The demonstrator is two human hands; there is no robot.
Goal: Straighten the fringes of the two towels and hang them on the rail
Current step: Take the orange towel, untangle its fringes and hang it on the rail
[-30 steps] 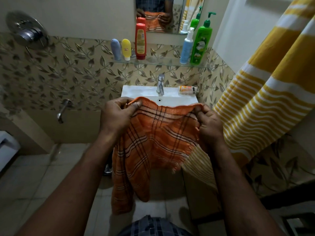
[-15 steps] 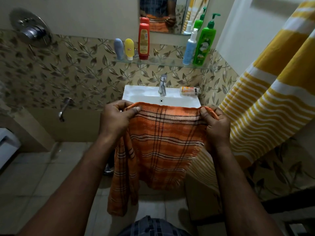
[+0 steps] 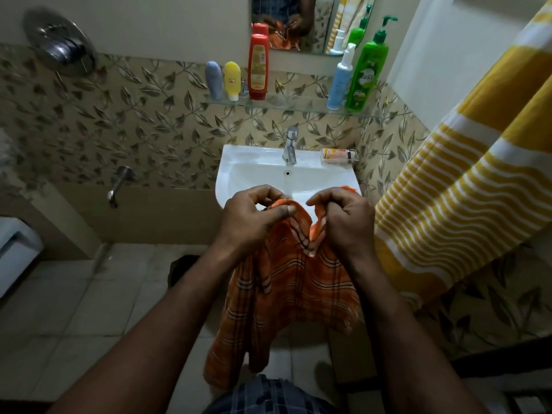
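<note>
An orange checked towel (image 3: 286,294) hangs in front of me, over the near edge of the white sink (image 3: 254,168). My left hand (image 3: 254,219) pinches its top edge between thumb and fingers. My right hand (image 3: 343,222) grips the same edge just to the right, with a small sag of cloth between the two hands. A fringed edge shows at the towel's lower right. A yellow and white striped towel (image 3: 466,186) hangs down the right side; what holds it up is out of view.
A glass shelf (image 3: 298,104) above the sink carries several bottles, under a mirror (image 3: 292,22). A tap (image 3: 290,144) and a small orange packet (image 3: 339,155) sit on the sink's back. A shower valve (image 3: 59,46) and spout (image 3: 118,185) are on the tiled wall at left.
My hands have come close together along the orange towel's top edge, which was stretched wide half a second ago. The cloth now sags between them.
</note>
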